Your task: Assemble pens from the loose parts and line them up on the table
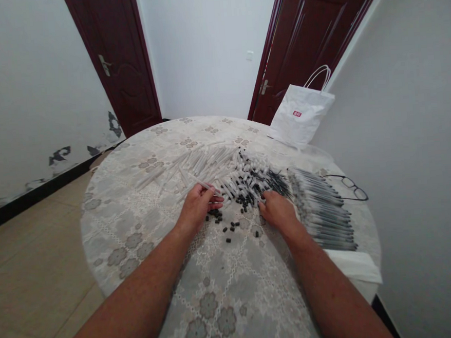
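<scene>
My left hand (199,206) has a clear pen barrel between thumb and fingers, at the near edge of the loose parts. Just below it, small black plugs (228,240) are scattered on the cloth. My right hand (278,209) has its fingers curled down at the edge of a heap of small white and black pen parts (249,175); what they pinch is hidden. Beyond my left hand lies a spread of clear pen barrels (205,162). Thin dark refills (278,182) lie just past my right hand. To its right, several assembled-looking pens (324,211) lie side by side.
A patterned cloth covers the round table (219,293). Eyeglasses (350,182) lie at the right edge, with a white box-like thing (356,267) nearer me. A white paper bag (301,115) stands at the back right. Walls and two dark red doors (121,68) surround the table.
</scene>
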Demonstrator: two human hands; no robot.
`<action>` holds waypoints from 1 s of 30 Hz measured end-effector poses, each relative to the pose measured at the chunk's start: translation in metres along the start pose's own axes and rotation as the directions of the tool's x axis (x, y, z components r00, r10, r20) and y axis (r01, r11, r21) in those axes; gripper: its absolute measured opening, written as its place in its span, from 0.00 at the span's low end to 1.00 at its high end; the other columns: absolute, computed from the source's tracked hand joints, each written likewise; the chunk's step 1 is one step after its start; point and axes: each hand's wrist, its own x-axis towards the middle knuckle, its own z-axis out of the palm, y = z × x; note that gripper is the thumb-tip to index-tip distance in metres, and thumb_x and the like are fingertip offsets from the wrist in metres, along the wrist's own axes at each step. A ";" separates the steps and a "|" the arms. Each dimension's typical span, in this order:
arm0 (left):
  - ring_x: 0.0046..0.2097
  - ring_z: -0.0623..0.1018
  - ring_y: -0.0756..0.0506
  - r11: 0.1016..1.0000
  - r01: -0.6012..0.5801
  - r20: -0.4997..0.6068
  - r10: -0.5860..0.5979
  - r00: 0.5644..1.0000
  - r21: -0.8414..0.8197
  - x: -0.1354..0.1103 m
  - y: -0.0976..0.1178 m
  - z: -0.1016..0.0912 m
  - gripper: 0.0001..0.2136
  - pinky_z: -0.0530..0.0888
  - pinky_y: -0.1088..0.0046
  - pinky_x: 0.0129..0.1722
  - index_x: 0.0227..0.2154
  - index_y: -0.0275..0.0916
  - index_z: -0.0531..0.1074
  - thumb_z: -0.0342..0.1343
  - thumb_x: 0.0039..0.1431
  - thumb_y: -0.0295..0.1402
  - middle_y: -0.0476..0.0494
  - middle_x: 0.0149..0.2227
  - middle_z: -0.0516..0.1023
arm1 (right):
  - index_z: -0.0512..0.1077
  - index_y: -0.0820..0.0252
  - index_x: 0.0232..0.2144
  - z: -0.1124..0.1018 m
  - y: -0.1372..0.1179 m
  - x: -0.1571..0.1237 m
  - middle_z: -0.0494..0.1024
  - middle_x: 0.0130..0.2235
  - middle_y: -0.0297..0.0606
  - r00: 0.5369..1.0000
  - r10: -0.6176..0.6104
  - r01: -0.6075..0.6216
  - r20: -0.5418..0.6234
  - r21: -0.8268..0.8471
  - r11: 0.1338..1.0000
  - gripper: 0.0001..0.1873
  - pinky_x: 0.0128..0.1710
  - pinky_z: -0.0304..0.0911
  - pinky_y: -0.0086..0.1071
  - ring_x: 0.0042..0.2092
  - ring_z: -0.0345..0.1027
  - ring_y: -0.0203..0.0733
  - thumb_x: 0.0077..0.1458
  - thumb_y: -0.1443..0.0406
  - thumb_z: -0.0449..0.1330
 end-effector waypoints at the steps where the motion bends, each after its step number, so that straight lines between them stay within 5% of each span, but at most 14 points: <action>1: 0.34 0.81 0.45 1.000 -0.002 0.007 0.002 1.000 -0.002 0.000 -0.001 0.000 0.12 0.80 0.66 0.33 0.37 0.38 0.68 0.61 0.55 0.38 0.41 0.38 0.78 | 0.73 0.59 0.42 0.002 -0.001 0.000 0.78 0.45 0.46 1.000 0.002 -0.002 0.000 -0.003 1.000 0.13 0.39 0.62 0.31 0.44 0.74 0.45 0.62 0.58 0.55; 11: 0.34 0.82 0.44 0.999 0.037 0.035 -0.036 0.999 -0.026 -0.001 -0.002 0.001 0.11 0.79 0.68 0.33 0.39 0.37 0.68 0.60 0.55 0.33 0.43 0.34 0.79 | 0.73 0.63 0.39 0.011 -0.002 0.003 0.78 0.42 0.50 0.999 -0.043 0.043 -0.016 0.050 0.998 0.12 0.42 0.61 0.32 0.44 0.73 0.46 0.64 0.63 0.51; 17: 0.36 0.83 0.43 0.990 0.084 0.072 -0.076 0.994 -0.114 -0.002 -0.002 0.000 0.11 0.79 0.69 0.32 0.39 0.37 0.69 0.61 0.56 0.34 0.41 0.37 0.80 | 0.71 0.61 0.35 0.005 -0.004 0.004 0.78 0.35 0.44 0.975 -0.085 0.157 -0.206 0.363 0.918 0.09 0.39 0.59 0.31 0.38 0.71 0.43 0.61 0.64 0.52; 20: 0.38 0.83 0.43 0.976 0.125 0.128 -0.102 0.986 -0.180 -0.004 0.001 0.000 0.11 0.80 0.68 0.35 0.39 0.36 0.70 0.62 0.56 0.33 0.39 0.38 0.80 | 0.70 0.58 0.32 0.000 -0.014 -0.001 0.76 0.28 0.36 0.973 -0.037 0.181 -0.229 0.646 0.741 0.09 0.33 0.59 0.30 0.31 0.69 0.40 0.61 0.60 0.53; 24: 0.40 0.83 0.42 0.951 0.175 0.246 -0.112 0.963 -0.254 -0.008 0.005 0.001 0.11 0.80 0.65 0.39 0.39 0.36 0.71 0.64 0.55 0.31 0.38 0.42 0.80 | 0.66 0.56 0.31 -0.002 -0.034 -0.010 0.71 0.21 0.28 0.996 -0.062 0.077 -0.059 0.942 0.327 0.10 0.22 0.55 0.27 0.21 0.62 0.35 0.59 0.57 0.55; 26: 0.41 0.83 0.41 0.946 0.194 0.286 -0.117 0.951 -0.258 -0.010 0.005 0.002 0.11 0.80 0.64 0.40 0.39 0.35 0.71 0.65 0.54 0.30 0.37 0.43 0.80 | 0.66 0.56 0.31 -0.003 -0.042 -0.014 0.70 0.19 0.27 0.992 -0.125 0.022 -0.002 0.987 0.158 0.10 0.18 0.52 0.26 0.18 0.59 0.34 0.58 0.56 0.56; 30: 0.41 0.83 0.41 0.935 0.225 0.310 -0.136 0.941 -0.273 -0.013 0.004 0.004 0.10 0.80 0.63 0.40 0.39 0.35 0.72 0.64 0.54 0.29 0.36 0.42 0.81 | 0.67 0.57 0.35 -0.005 -0.051 -0.022 0.74 0.22 0.28 0.990 -0.126 0.058 -0.059 0.998 -0.005 0.09 0.16 0.53 0.25 0.17 0.58 0.31 0.58 0.57 0.58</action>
